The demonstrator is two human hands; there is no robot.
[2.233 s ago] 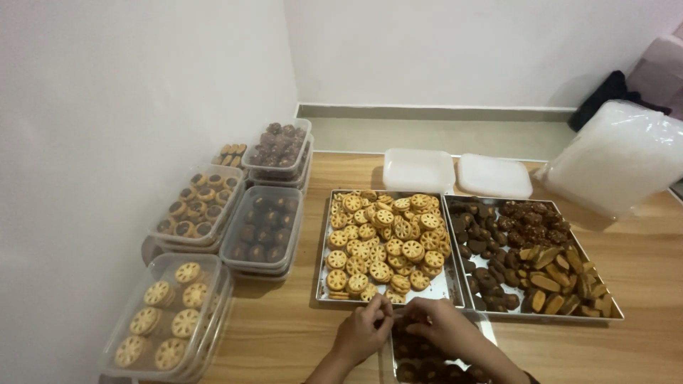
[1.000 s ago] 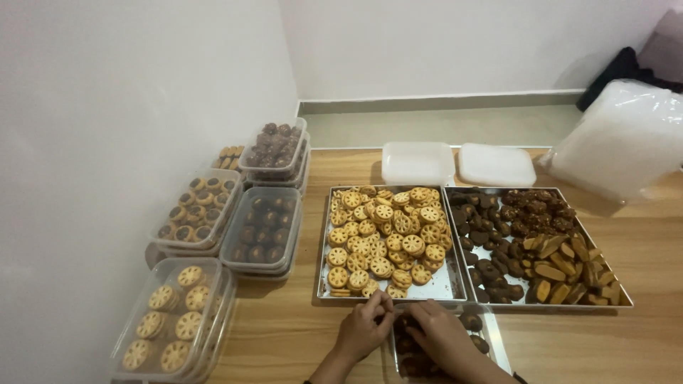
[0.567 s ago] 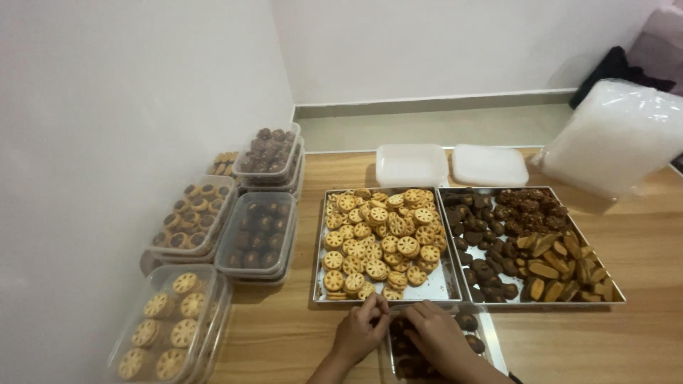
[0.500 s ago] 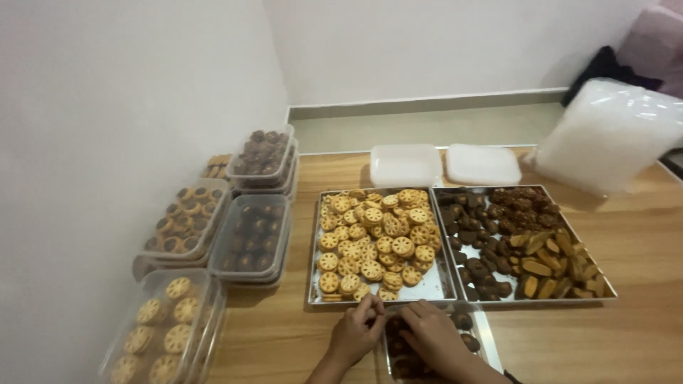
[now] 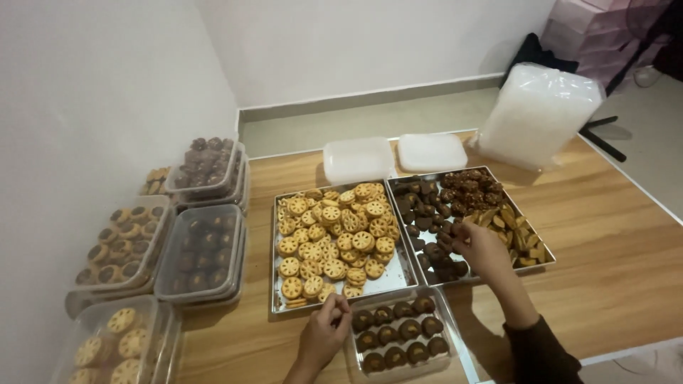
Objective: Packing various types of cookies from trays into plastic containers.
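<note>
My left hand (image 5: 324,331) rests with curled fingers at the left rim of a clear plastic container (image 5: 455,343) that holds two rows of dark brown cookies (image 5: 398,334). My right hand (image 5: 482,246) reaches over the right metal tray (image 5: 548,260), its fingers closed among the dark cookies (image 5: 430,235) there; whether it holds one I cannot tell. The left metal tray (image 5: 274,284) carries several round golden lattice cookies (image 5: 334,227).
Lidded plastic boxes of cookies (image 5: 203,252) are stacked along the wall on the left. Two white lids (image 5: 391,156) lie behind the trays. A tall stack of clear containers in a bag (image 5: 533,114) stands at the back right. The table edge runs along the right.
My right hand has left the near container and reached up onto the right tray of dark cookies. The left hand stays by the container. The view has shifted closer and to the right.
</note>
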